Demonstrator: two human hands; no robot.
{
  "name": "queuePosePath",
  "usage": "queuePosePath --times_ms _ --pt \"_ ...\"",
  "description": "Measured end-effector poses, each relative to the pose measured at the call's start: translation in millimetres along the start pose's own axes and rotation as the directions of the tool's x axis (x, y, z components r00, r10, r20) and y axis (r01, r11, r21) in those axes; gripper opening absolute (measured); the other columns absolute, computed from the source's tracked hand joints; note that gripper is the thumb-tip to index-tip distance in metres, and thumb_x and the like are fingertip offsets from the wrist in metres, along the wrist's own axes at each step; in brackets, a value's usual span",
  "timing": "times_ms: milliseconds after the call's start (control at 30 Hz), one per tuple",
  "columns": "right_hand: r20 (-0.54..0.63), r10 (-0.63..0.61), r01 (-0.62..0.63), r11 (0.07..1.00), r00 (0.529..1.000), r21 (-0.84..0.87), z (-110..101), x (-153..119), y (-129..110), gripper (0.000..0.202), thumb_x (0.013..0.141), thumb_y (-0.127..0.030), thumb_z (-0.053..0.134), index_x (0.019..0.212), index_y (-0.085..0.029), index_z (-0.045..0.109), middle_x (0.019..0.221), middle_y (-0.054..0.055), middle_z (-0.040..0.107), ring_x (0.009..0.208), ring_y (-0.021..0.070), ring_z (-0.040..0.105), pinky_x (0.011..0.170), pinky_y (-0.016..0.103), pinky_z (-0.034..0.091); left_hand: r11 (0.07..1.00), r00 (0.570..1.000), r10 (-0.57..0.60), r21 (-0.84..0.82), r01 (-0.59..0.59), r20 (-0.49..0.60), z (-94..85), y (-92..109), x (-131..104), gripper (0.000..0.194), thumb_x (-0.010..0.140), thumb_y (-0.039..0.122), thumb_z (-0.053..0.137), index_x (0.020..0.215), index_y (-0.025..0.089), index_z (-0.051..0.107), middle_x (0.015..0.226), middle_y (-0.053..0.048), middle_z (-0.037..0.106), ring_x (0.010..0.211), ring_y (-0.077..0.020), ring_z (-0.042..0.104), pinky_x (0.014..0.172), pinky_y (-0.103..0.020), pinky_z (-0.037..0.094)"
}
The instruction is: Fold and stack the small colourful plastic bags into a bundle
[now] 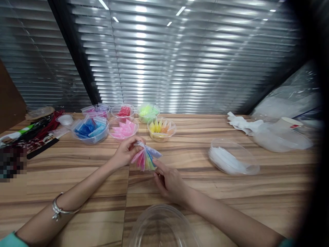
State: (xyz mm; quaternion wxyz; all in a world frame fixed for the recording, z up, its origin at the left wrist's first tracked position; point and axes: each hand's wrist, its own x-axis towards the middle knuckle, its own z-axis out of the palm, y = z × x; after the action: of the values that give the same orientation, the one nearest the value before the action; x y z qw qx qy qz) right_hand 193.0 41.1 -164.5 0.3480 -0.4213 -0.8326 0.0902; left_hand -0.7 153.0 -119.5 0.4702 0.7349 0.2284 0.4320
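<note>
My left hand (128, 151) pinches the top of a fan of small clear bags (145, 158) with pink, red, yellow, green and blue contents. The bags spread downward and to the right, above the wooden table. Close at their lower right is my right hand (171, 180), its index finger stretched out against the blue and green bags and its thumb apart below. Nothing is seen held in it. Behind the hands stand bowls of bags: blue (89, 129), pink (123, 128) and yellow-orange (161, 129).
An empty clear container (164, 226) is at the front edge. To the right lies a clear bowl with white bags (231, 161), with white paper (244, 123) behind it. Cords (41, 128) lie at the left; more bowls line the window blinds.
</note>
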Motion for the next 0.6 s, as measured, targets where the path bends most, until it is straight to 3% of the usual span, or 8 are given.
queuePosePath --times_ms 100,200,333,600 --pt "-0.065 -0.034 0.034 0.999 0.997 0.002 1.6 -1.2 0.3 0.047 0.089 -0.012 0.039 0.135 -0.012 0.028 0.064 -0.003 0.060 0.048 0.0131 0.052 0.050 0.024 0.039 1.000 1.000 -0.005 -0.019 0.005 0.000 1.0 1.0 0.1 0.023 0.082 0.034 0.065 0.086 0.014 0.057 0.083 -0.004 0.058 0.076 -0.0131 0.056 0.068 -0.021 0.045" --pt "-0.120 -0.066 0.066 0.998 0.991 -0.001 2.7 -2.7 0.1 0.037 0.089 -0.013 0.041 0.126 -0.015 0.036 0.062 -0.003 0.058 0.048 0.0132 0.051 0.050 0.025 0.038 1.000 1.000 -0.010 -0.027 0.010 -0.002 1.3 1.3 0.1 0.023 0.082 0.034 0.066 0.087 0.014 0.057 0.084 -0.005 0.059 0.076 -0.0131 0.056 0.068 -0.021 0.045" --pt "-0.120 -0.085 0.086 0.996 0.989 -0.001 2.3 -3.6 -0.8 0.027 0.087 -0.012 0.042 0.113 -0.019 0.044 0.067 -0.001 0.061 0.051 0.0117 0.053 0.051 0.024 0.036 0.999 1.000 -0.016 -0.038 0.016 -0.002 1.3 1.3 -0.2 0.022 0.082 0.033 0.066 0.087 0.014 0.058 0.084 -0.004 0.059 0.077 -0.0127 0.056 0.070 -0.021 0.045" --pt "-0.099 -0.076 0.074 0.997 0.992 -0.027 -1.9 -0.2 -5.1 0.033 0.086 -0.011 0.043 0.119 -0.016 0.045 0.069 0.000 0.063 0.051 0.0113 0.053 0.051 0.023 0.038 0.997 0.999 -0.033 -0.076 0.032 -0.011 2.7 2.3 -0.4 0.022 0.082 0.033 0.066 0.088 0.014 0.057 0.085 -0.004 0.058 0.076 -0.0121 0.055 0.069 -0.020 0.045"
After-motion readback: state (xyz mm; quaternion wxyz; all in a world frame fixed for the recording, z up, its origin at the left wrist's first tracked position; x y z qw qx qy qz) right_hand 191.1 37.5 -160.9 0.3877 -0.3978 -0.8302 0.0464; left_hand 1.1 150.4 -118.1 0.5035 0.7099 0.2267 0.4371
